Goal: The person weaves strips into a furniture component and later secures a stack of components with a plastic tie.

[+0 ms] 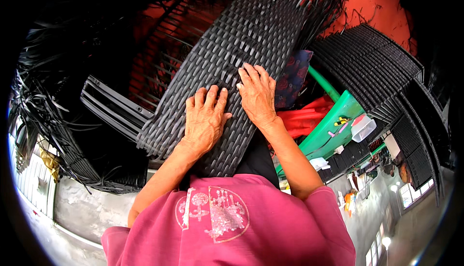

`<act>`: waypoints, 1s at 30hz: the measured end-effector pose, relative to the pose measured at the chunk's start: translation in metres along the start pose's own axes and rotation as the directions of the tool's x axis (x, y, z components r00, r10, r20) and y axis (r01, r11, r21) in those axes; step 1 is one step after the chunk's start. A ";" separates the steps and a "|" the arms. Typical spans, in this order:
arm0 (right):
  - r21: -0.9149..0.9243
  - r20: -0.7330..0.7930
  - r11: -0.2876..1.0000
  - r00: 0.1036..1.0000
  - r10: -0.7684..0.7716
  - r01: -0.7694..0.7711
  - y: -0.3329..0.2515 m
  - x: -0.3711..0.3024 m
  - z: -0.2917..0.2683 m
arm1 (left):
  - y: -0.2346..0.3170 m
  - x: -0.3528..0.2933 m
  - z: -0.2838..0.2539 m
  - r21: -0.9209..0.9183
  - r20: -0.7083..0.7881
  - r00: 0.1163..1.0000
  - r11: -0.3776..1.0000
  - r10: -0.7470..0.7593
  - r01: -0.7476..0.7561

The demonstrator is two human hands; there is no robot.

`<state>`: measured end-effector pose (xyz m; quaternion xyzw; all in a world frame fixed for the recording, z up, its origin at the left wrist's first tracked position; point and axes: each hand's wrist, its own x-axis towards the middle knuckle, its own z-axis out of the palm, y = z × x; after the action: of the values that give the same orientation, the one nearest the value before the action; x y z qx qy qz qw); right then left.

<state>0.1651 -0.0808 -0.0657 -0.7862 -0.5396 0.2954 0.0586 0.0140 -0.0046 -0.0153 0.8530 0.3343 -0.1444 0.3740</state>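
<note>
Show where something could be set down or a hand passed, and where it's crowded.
On the black woven panel, weave lies uncovered between the left hand and the panel's left edge, and above the right hand. The green surface has a narrow bare strip between the red cloth and pink item. Crowded: around the clear box, and among loose black strands at left.

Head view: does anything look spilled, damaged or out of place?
The print on the pink shirt looks patchy, as if flaked. Dark scraps litter the red surface at upper right. The woven panel has an uneven patch near the right hand; whether damaged, unclear.
</note>
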 end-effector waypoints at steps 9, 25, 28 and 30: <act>0.047 0.027 0.998 0.999 0.031 -0.032 0.005 -0.005 0.006 | -0.009 -0.005 0.021 0.100 0.056 0.998 0.995 -0.032 0.026; 0.271 -0.017 0.960 0.997 -0.075 0.076 -0.004 0.004 0.011 | -0.028 -0.030 0.028 -0.226 -0.145 0.982 0.970 -0.122 0.087; 0.294 0.010 0.945 0.988 -0.157 0.147 -0.007 0.014 0.014 | -0.031 -0.025 0.028 -0.319 -0.226 0.957 0.942 -0.181 0.103; 0.355 0.011 0.911 0.974 -0.227 0.208 -0.009 0.022 0.017 | -0.032 -0.018 0.030 -0.336 -0.275 0.936 0.934 -0.220 0.120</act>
<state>0.1540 -0.0616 -0.0844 -0.6901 -0.5636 0.3991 0.2165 -0.0205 -0.0190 -0.0443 0.7619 0.4806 0.0134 0.4340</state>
